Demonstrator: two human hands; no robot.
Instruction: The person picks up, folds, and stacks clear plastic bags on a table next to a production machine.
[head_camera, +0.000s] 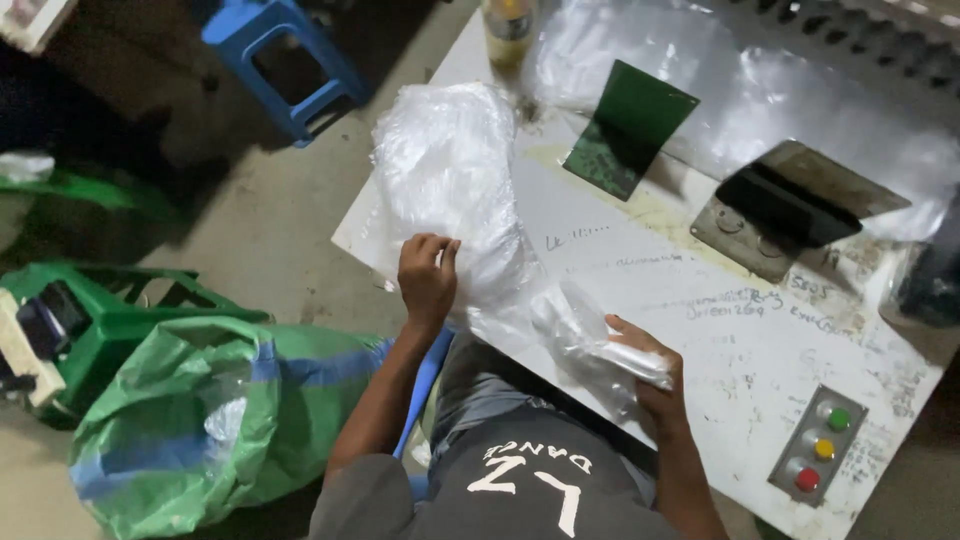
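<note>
A stack of clear plastic bags (455, 180) lies on the left part of the white worktable (700, 330). My left hand (427, 280) pinches the near edge of this stack, fingers closed on the plastic. My right hand (648, 372) grips a rolled or folded bundle of clear plastic (590, 335) that trails from the stack toward me. Both hands sit at the near edge of the table, above my lap.
A green plate (630, 128) and a dark metal bracket (800, 200) stand on the table. A panel with green, yellow and red buttons (818, 450) is at the near right. A green and blue sack (210, 420), green crate (90, 320) and blue stool (285, 60) are on the floor.
</note>
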